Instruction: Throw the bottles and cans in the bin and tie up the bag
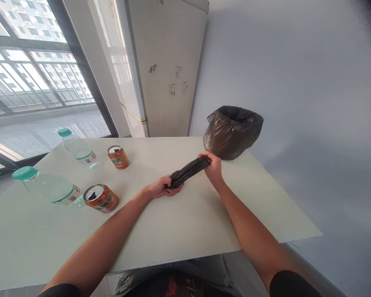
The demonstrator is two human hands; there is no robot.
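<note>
A black plastic bag (189,172), gathered into a long narrow bundle, is stretched between my two hands above the white table (179,222). My left hand (162,187) is closed round its lower left end, fingers underneath and thumb on top. At the upper right end, my right hand (213,167) grips the bag, with its fingers curled over the tip. Just behind my right hand stands a bin lined with a dark plastic bag (233,134), its mouth facing up. What is inside the bin is hidden.
On the left stand two clear bottles with green caps, the nearer bottle (49,186) and the farther bottle (78,149). Beside them are two opened orange cans, a near can (101,199) and a far can (118,157). A fridge (170,66) rises behind the table; a wall (290,103) borders the right.
</note>
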